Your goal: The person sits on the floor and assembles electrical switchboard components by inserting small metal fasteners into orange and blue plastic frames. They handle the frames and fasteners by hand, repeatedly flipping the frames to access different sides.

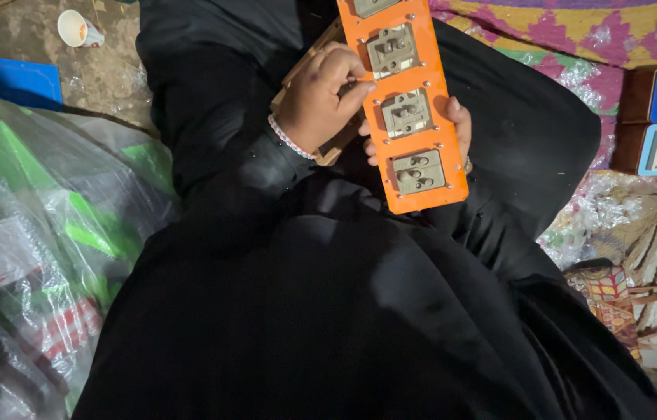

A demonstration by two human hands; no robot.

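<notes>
Orange socket panel (415, 109): on lap over black robe (305, 295). Left hand (321, 99): fingers pinched on a small piece at panel's left edge. Right hand (459, 124): fingers clamped behind panel's right edge. Paper cup (78, 29): far left of panel.

Left side, a heap of clear plastic packages (41, 257) with green and red print (crinkled, shiny); far right, a small patterned red-and-yellow box (612, 299) on the floor.

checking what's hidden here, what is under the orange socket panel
Under the orange panel a brown wooden piece sticks out at its left edge, and right-hand fingers curl round its right edge. Black cloth lies below. The panel's underside and the rest of the right hand are covered.
</notes>
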